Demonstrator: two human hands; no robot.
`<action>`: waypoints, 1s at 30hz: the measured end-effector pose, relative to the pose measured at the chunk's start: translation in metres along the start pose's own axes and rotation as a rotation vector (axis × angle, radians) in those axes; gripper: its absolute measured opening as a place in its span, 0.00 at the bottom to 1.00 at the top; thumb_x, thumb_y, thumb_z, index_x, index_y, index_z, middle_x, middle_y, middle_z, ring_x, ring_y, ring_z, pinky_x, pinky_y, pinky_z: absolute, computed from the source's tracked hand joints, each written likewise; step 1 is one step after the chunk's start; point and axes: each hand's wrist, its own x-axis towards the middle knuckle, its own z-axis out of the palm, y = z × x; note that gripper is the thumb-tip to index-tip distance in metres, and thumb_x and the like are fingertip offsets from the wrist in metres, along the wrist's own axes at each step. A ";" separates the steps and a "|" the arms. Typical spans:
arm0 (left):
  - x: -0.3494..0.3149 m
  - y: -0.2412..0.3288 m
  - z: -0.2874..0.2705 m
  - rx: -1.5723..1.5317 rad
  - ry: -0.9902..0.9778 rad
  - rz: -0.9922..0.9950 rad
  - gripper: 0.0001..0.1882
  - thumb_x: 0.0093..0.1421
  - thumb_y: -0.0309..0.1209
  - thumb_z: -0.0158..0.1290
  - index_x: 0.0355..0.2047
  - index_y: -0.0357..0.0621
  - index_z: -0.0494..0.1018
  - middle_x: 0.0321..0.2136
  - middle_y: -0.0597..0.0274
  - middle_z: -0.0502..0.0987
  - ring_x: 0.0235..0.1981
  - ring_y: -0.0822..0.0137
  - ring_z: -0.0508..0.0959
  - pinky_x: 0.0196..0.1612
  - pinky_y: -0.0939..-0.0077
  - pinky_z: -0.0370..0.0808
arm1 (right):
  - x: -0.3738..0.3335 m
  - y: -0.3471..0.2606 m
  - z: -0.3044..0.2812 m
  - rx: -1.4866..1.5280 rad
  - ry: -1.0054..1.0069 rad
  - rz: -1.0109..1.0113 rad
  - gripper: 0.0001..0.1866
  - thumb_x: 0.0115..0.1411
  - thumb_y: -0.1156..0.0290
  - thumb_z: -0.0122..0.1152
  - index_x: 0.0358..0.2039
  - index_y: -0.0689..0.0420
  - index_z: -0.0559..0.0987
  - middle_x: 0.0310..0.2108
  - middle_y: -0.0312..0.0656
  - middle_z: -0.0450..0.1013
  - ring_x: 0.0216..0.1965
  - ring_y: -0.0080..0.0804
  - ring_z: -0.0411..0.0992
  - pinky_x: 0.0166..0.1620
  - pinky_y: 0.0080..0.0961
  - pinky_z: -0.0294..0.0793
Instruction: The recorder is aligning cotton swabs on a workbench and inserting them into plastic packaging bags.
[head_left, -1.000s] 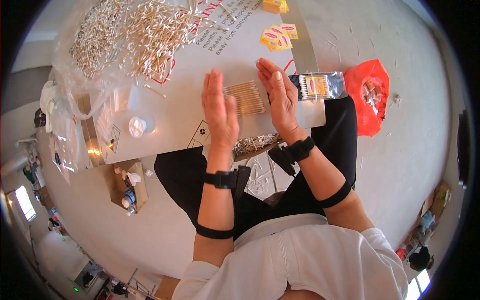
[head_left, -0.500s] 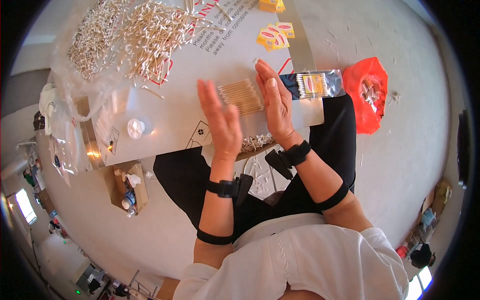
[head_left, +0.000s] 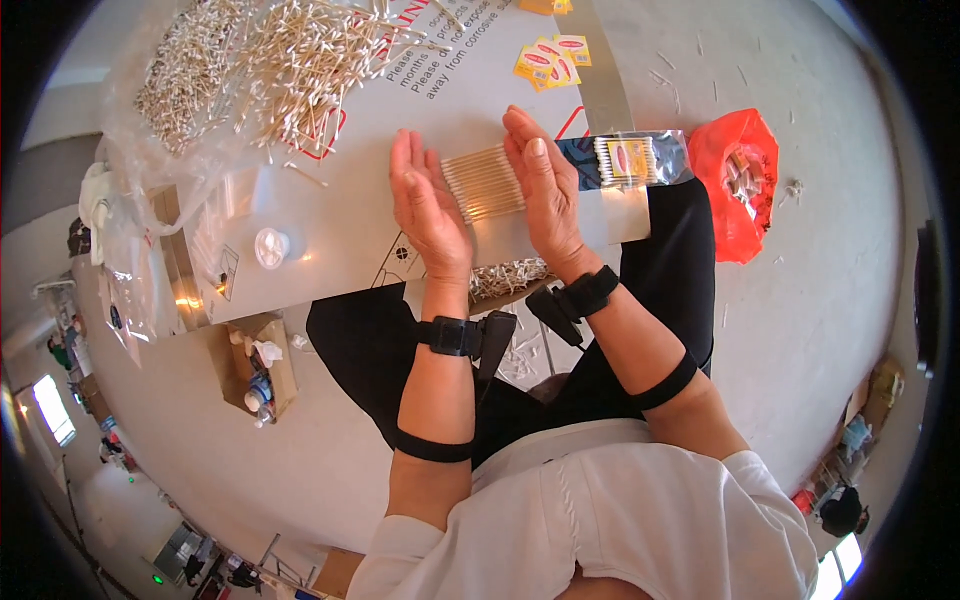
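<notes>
A flat row of cotton swabs (head_left: pixel 483 183) lies side by side on the table, between my two hands. At the left ends of the swabs, my left hand (head_left: pixel 428 200) stands on edge with its fingers stretched out. My right hand (head_left: pixel 545 185) is upright at the right ends, fingers straight, palm facing the row. Neither hand is closed round anything. Right of my right hand lies a packed set of swabs (head_left: pixel 626 161) with a yellow card, on a clear and dark wrapper (head_left: pixel 672 157).
A big heap of loose swabs (head_left: pixel 310 75) and a plastic bag of swabs (head_left: pixel 190 85) fill the far left. Yellow cards (head_left: pixel 552 62) lie at the far right. A small white tub (head_left: pixel 271 248) stands left. A red bag (head_left: pixel 735 185) hangs at right; a cardboard box (head_left: pixel 252 370) sits below.
My left hand has come in from the left and slowed against the swab ends. My right hand has shifted slightly, and the row now looks more even.
</notes>
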 end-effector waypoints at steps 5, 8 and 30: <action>-0.016 0.024 -0.025 0.200 0.110 0.031 0.28 0.70 0.41 0.45 0.61 0.32 0.60 0.62 0.48 0.64 0.64 0.56 0.63 0.67 0.57 0.56 | -0.011 -0.023 -0.023 -0.050 0.129 -0.004 0.17 0.69 0.68 0.51 0.53 0.65 0.74 0.50 0.44 0.74 0.51 0.28 0.72 0.56 0.26 0.71; -0.037 0.036 -0.040 0.330 0.077 0.023 0.20 0.69 0.34 0.48 0.56 0.33 0.67 0.55 0.52 0.72 0.56 0.61 0.71 0.60 0.61 0.66 | -0.034 -0.041 -0.050 -0.121 0.032 0.234 0.12 0.68 0.70 0.54 0.44 0.65 0.77 0.37 0.36 0.77 0.37 0.21 0.72 0.42 0.18 0.73; -0.071 0.041 -0.025 1.296 -0.341 0.378 0.16 0.49 0.22 0.58 0.41 0.43 0.75 0.35 0.59 0.72 0.41 0.55 0.71 0.44 0.60 0.67 | -0.067 -0.046 -0.047 -0.967 -0.266 -0.064 0.05 0.56 0.72 0.60 0.32 0.58 0.79 0.31 0.47 0.75 0.32 0.51 0.75 0.35 0.41 0.75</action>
